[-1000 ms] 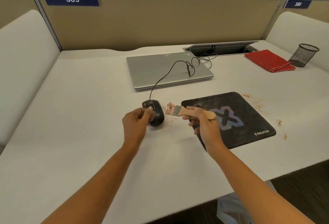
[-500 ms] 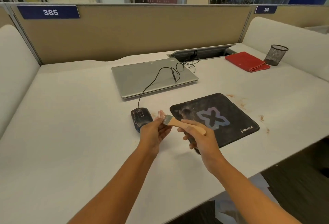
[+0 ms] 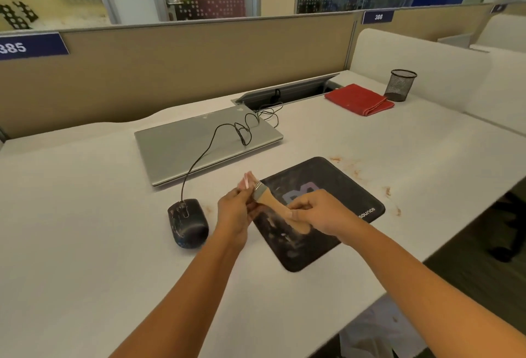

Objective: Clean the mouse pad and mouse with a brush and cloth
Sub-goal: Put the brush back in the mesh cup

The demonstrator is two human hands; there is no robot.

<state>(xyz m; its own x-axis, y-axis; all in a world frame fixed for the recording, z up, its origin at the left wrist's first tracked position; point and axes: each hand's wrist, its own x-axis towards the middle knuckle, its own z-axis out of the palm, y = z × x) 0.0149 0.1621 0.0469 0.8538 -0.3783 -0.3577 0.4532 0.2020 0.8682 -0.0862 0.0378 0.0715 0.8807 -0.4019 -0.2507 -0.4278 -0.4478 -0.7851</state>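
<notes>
A small brush (image 3: 267, 198) with a wooden handle and pale bristles is held above the left part of the black mouse pad (image 3: 321, 212). My right hand (image 3: 318, 212) grips its handle. My left hand (image 3: 236, 209) pinches the bristle end. The pad shows pale dusty smears. A black wired mouse (image 3: 187, 226), also smeared, lies on the white desk to the left of both hands, untouched. A folded red cloth (image 3: 358, 99) lies at the far right of the desk.
A shut grey laptop (image 3: 199, 144) lies behind the mouse with the mouse cable looped over it. A black mesh cup (image 3: 400, 85) stands beside the cloth. Brownish crumbs (image 3: 388, 191) dot the desk right of the pad. The desk edge runs near right.
My left hand has let go of the mouse and moved right to the brush's bristles. The brush now sits over the pad. The view has swung to the right.
</notes>
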